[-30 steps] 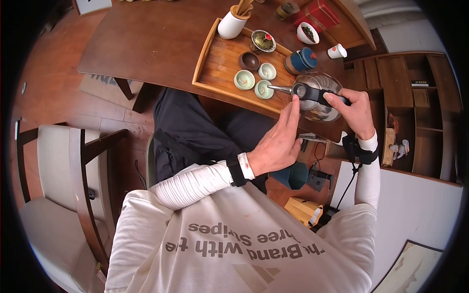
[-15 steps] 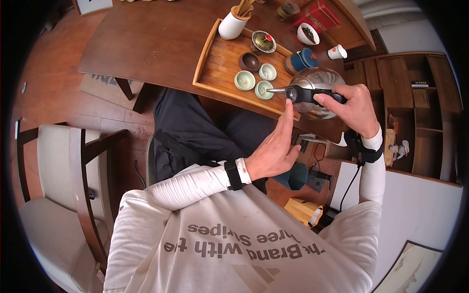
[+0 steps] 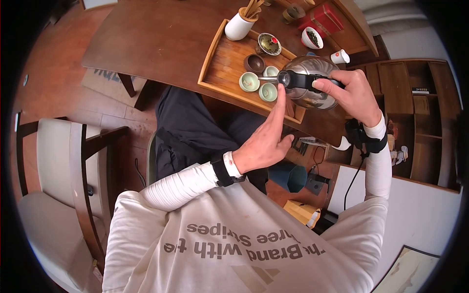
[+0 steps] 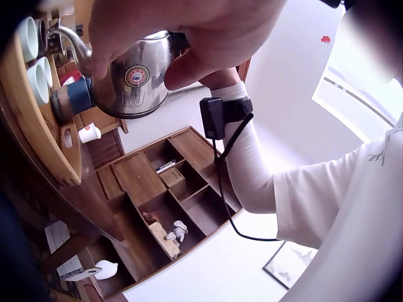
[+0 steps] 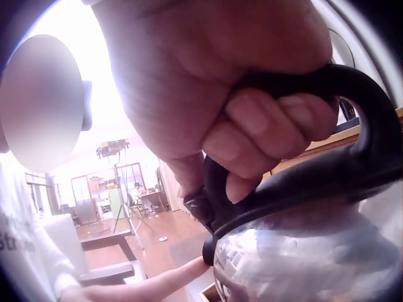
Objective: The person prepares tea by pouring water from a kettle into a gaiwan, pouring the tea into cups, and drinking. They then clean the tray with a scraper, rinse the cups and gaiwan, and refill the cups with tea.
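My right hand (image 3: 359, 95) grips the black handle of a steel kettle (image 3: 312, 100), fingers curled round it in the right wrist view (image 5: 252, 126). The kettle is held over the right part of a wooden tray (image 3: 210, 56). Its thin spout (image 3: 266, 78) reaches over the pale green cups, its tip between the left cup (image 3: 249, 82) and the far cup (image 3: 271, 72); a third cup (image 3: 267, 92) sits nearer. My left hand (image 3: 261, 146) has its index finger extended, the tip touching the black part at the kettle's front. Whether liquid flows is unclear.
A dark cup (image 3: 254, 63), a lidded bowl (image 3: 268, 44) and a white holder (image 3: 239, 25) stand on the tray. Beyond are a bowl of leaves (image 3: 311, 38), a red box (image 3: 321, 19) and a paper cup (image 3: 340, 56). A blue canister (image 4: 80, 95) is beside the kettle.
The kettle has moved left and slightly away from my body, its spout shifting from the near cup towards the left and far cups. My left hand has moved left with it, fingertip still touching.
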{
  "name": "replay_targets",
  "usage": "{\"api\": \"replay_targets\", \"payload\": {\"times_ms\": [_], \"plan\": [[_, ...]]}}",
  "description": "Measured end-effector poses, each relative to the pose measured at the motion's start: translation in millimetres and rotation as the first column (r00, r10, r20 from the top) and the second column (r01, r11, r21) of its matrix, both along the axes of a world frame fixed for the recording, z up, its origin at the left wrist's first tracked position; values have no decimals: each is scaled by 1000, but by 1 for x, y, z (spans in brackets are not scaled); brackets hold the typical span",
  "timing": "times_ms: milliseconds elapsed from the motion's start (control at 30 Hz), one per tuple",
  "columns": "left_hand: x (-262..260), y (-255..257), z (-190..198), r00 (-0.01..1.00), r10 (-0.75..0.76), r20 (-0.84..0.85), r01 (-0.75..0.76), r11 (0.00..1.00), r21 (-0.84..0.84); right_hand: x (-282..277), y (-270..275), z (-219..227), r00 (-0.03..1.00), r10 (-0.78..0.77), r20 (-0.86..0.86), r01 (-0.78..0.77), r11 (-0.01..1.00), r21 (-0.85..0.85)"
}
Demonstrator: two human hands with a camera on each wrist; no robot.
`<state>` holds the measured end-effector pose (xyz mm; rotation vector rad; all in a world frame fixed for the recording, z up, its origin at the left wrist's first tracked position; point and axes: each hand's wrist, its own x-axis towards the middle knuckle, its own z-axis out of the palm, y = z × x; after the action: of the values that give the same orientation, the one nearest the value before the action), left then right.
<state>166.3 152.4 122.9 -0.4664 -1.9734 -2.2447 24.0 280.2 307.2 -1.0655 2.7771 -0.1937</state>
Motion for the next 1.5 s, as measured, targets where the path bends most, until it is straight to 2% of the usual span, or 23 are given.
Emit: {"api": "replay_targets", "payload": {"times_ms": [67,133,267,500,567,700,767,833,1033,1133,1233,1433,1500], "plan": [[3,-4,1,1000,-10,24,10,1000,22,-3,-4,0,996,50,74,-45,997,-66],[7,-8,4,999,-22,48,20,999,43,-3,-8,2,994,12,108,-8,999,-38],[11,-15,4,997,82,15,-82,997,15,-8,-13,0,979,-36,202,44,998,-37],[8,-20,3,981,194,0,-193,976,101,-3,-10,1,975,-69,210,82,995,-55],[5,-19,9,974,225,12,-225,969,106,2,-7,1,972,-100,211,124,987,-102],[-1,-6,17,949,312,29,-314,945,89,-1,2,0,968,-133,215,152,985,-76],[-1,-3,21,956,289,46,-291,954,69,1,-1,3,965,-148,215,159,986,-38],[3,0,25,967,218,129,-238,958,162,4,-2,4,964,-147,221,159,987,-36],[13,3,18,971,166,171,-195,966,170,6,-10,3,973,-101,208,104,995,-4],[10,6,10,966,246,77,-253,961,110,1,-13,0,985,-64,161,59,997,40],[3,6,0,966,252,59,-258,952,162,-1,-19,-1,992,-41,123,35,998,51],[-1,0,1,981,168,98,-186,957,223,0,-22,1,993,-47,113,45,999,25],[1,1,1,979,181,97,-198,958,208,-1,-19,0,993,-51,108,48,998,33]]}}
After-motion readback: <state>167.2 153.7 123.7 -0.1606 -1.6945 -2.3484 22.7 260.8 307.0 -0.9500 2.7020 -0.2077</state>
